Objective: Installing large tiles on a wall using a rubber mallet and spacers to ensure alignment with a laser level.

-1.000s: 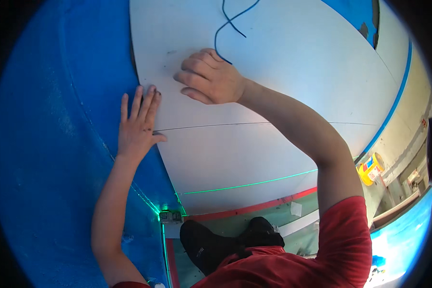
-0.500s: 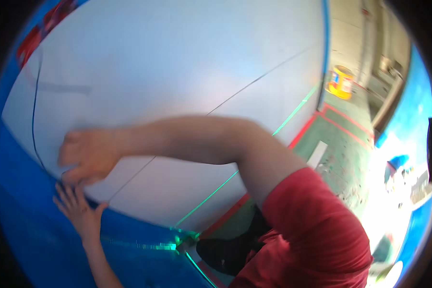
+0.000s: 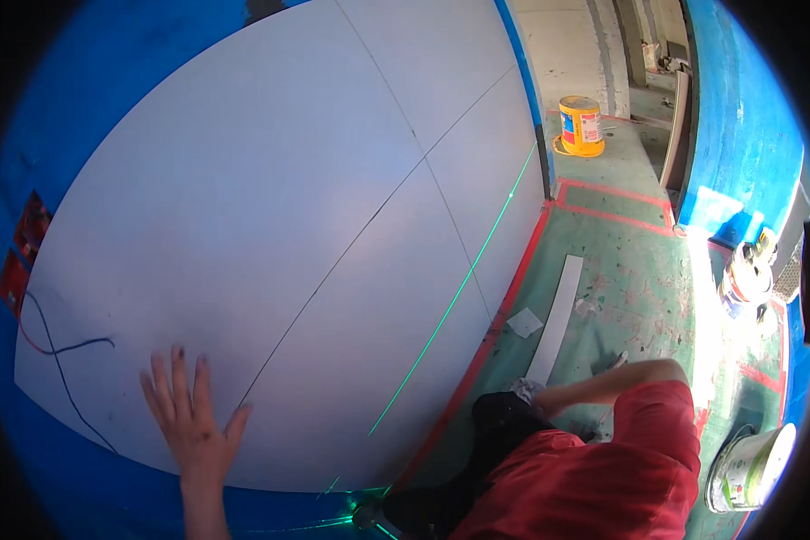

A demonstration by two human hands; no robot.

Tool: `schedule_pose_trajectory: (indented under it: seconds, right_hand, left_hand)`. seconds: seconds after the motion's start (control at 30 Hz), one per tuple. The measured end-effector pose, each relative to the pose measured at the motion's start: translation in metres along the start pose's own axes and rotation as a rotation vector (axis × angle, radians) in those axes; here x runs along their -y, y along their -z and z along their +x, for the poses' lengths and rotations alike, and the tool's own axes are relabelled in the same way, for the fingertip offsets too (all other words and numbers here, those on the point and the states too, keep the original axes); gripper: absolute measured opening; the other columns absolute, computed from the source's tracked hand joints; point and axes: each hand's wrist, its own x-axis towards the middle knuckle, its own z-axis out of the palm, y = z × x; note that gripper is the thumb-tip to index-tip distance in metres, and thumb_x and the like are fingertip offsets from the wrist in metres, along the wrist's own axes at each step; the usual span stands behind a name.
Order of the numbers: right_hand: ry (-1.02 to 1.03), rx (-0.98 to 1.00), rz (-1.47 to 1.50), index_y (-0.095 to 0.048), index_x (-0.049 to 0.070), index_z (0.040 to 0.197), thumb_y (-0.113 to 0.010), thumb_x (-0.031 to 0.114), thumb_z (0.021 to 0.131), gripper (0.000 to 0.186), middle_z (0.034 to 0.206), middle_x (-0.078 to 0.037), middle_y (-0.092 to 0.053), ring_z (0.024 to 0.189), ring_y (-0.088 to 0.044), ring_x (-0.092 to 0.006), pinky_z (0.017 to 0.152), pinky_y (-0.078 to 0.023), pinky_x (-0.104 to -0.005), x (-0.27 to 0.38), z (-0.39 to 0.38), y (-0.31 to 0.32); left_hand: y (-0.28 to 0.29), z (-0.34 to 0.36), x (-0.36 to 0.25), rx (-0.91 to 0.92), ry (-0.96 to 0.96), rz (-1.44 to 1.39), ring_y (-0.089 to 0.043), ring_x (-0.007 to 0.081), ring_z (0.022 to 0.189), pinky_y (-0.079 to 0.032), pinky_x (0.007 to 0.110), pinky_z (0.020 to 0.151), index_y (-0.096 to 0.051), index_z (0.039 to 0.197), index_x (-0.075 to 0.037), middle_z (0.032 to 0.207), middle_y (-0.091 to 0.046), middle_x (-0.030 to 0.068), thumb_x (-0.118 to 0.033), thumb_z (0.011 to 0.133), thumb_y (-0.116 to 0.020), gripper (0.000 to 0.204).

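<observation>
My left hand (image 3: pixel 193 427) is spread flat with fingers apart against a large white tiled wall (image 3: pixel 333 207), near a thin dark joint between tiles. Dark smudges mark its fingertips and back. A dark cable (image 3: pixel 63 369) hangs beside it over the white surface. My right arm is bent back to my side, and my right hand (image 3: pixel 542 401) is low by my dark trousers. A pale crumpled thing (image 3: pixel 524 389) shows at that hand; the fingers are hidden, so I cannot tell whether they grip it.
A green laser line (image 3: pixel 454 301) crosses the wall's lower part, with a small dark device (image 3: pixel 366 515) glowing green near the bottom. On the green floor lie a long white strip (image 3: pixel 556 319) and a pale scrap (image 3: pixel 525 322). A yellow bucket (image 3: pixel 581 128) and white bucket (image 3: pixel 752 470) stand on the right.
My right arm has drawn back from across the wall to my side. My left hand has moved from the blue border onto the white surface. The view has shifted too.
</observation>
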Motion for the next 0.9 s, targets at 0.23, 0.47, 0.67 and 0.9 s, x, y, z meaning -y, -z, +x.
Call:
schedule_pose_trajectory:
  seconds: [0.23,0.47,0.67,0.9]
  right_hand:
    - [0.054,-0.087,0.056,-0.072,0.014,0.124,-0.06,0.025,0.094,0.034,0.108,-0.022,-0.074,0.105,-0.071,-0.0427,0.092,-0.056,-0.0521,-0.022,-0.044,-0.038]
    - [0.051,-0.467,0.438,-0.073,0.014,0.127,-0.066,0.009,0.085,0.043,0.104,-0.02,-0.077,0.099,-0.074,-0.0388,0.089,-0.058,-0.0466,-0.061,0.02,-0.025]
    - [0.115,-0.477,1.52,-0.075,-0.001,0.113,-0.065,0.005,0.088,0.027,0.094,-0.014,-0.078,0.091,-0.073,-0.0322,0.087,-0.057,-0.04,-0.078,0.003,-0.065]
    - [0.217,-0.53,0.407,-0.07,0.002,0.121,-0.062,0.013,0.092,0.032,0.113,-0.023,-0.073,0.105,-0.071,-0.0397,0.091,-0.056,-0.0451,-0.159,0.005,-0.119]
  left_hand:
    - [-0.035,0.234,-0.042,-0.176,-0.154,0.206,-0.021,0.0361,0.161,-0.014,0.063,0.129,-0.039,0.163,-0.013,0.172,-0.03,0.0116,-0.045,0.095,-0.07,0.082]
    - [-0.15,0.384,-0.086,-0.367,-0.123,0.33,-0.019,0.0245,0.162,-0.014,0.057,0.131,-0.03,0.167,-0.026,0.175,-0.024,0.0002,-0.056,0.105,-0.051,0.073]
    - [-0.153,0.411,-0.129,-0.188,-0.019,0.569,-0.022,0.0215,0.161,-0.017,0.055,0.131,-0.03,0.167,-0.03,0.174,-0.026,-0.0029,-0.059,0.106,-0.047,0.069]
    - [-0.182,0.387,-0.172,-0.462,-0.192,0.317,-0.023,0.0211,0.161,-0.017,0.055,0.13,-0.03,0.167,-0.028,0.174,-0.028,-0.0024,-0.061,0.107,-0.044,0.07]
